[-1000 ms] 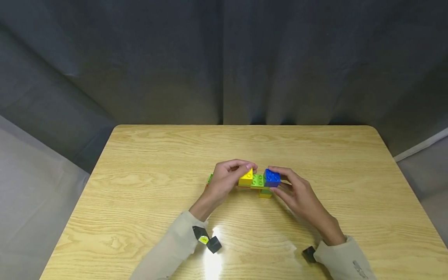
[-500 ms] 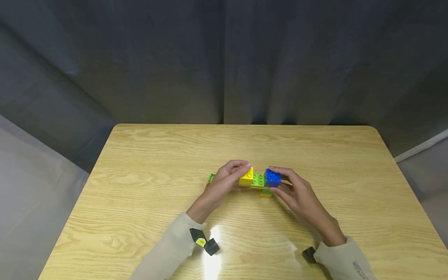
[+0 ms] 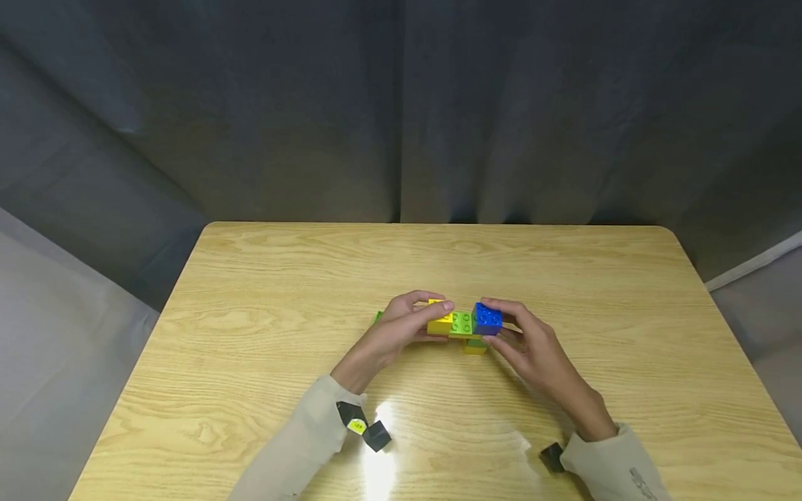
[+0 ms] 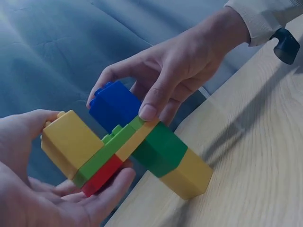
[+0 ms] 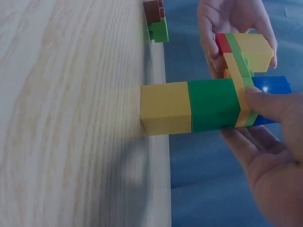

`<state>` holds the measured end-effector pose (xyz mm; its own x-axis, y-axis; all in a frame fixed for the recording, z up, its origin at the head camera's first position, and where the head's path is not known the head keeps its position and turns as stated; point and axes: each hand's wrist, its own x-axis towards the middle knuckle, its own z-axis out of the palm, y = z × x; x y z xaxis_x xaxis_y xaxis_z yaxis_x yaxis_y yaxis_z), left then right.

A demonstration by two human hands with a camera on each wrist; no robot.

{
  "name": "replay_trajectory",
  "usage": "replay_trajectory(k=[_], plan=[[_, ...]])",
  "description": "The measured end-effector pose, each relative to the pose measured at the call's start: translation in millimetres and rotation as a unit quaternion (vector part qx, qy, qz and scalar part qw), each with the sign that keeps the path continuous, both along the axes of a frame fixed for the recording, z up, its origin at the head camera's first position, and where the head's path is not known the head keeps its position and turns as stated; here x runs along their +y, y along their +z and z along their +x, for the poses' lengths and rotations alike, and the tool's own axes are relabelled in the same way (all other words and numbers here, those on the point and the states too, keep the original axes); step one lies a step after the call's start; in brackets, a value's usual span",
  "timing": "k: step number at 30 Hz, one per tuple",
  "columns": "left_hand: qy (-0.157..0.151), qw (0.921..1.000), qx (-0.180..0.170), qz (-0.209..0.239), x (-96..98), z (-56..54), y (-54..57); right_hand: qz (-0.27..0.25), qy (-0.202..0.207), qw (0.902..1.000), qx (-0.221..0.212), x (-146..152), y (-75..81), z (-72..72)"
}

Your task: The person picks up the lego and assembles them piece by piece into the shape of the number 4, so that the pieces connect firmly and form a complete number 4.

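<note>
A toy brick build stands on the table, held from both sides. Its post is a yellow brick [image 4: 187, 175] under a dark green brick [image 4: 161, 150]. Across the top lie a thin orange plate [image 4: 137, 141], a red plate [image 4: 102, 175] and a light green plate [image 3: 462, 322]. My left hand [image 3: 395, 327] pinches the left end, thumb over the upper yellow brick [image 3: 441, 326] and fingers beneath the red plate. On the right end sits a blue brick [image 3: 487, 319]. My right hand [image 3: 532, 341] grips it, with the thumb at the plates in the left wrist view.
Brown [image 5: 152, 12] and green [image 5: 160, 30] bricks stand farther along the table in the right wrist view; my left hand mostly hides them from the head camera. The wooden table [image 3: 282, 278] ends at a dark curtain [image 3: 313, 139].
My left hand has shifted slightly down and left, its thumb now lying across the upper yellow brick and fingers showing below it. The right hand and the build stay nearly still.
</note>
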<state>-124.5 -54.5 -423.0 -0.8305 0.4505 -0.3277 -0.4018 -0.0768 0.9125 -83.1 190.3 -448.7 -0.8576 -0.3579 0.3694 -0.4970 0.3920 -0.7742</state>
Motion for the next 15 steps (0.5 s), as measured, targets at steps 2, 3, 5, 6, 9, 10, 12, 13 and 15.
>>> replay_trajectory(k=[2,3,5,6,9,10,12,13,15], plan=[[-0.011,0.9999,0.0,-0.004,-1.5,-0.8,0.1,-0.001,0.001,1.0,0.0,0,-0.1,-0.2],[-0.019,0.9998,0.005,-0.009,-3.1,-1.2,0.4,-0.001,0.001,1.0,0.0,0,-0.1,-0.3],[-0.038,0.9986,0.029,-0.023,-7.9,-2.0,1.0,0.002,-0.002,1.0,-0.001,0,-0.3,-0.3],[-0.046,0.9973,0.049,-0.03,-10.9,-2.7,0.2,0.003,-0.004,1.0,-0.002,1,-0.5,-0.3],[-0.04,0.9914,0.115,-0.048,-22.4,-5.8,-2.3,0.009,-0.009,0.9999,-0.003,1,-0.7,-0.1],[-0.028,0.9889,0.136,-0.055,-26.9,-7.1,-3.8,0.01,-0.01,0.9999,-0.003,1,-0.8,-0.1],[0.009,0.9817,0.171,-0.083,-36.1,-10.0,-7.5,0.011,-0.01,0.9999,-0.003,1,-1.0,-0.2],[0.028,0.9759,0.187,-0.109,-41.1,-11.3,-9.4,0.011,-0.009,0.9999,-0.003,1,-1.0,-0.3],[0.056,0.9591,0.212,-0.179,-50.5,-12.9,-13.3,0.011,-0.008,0.9999,-0.003,1,-1.0,-0.5]])
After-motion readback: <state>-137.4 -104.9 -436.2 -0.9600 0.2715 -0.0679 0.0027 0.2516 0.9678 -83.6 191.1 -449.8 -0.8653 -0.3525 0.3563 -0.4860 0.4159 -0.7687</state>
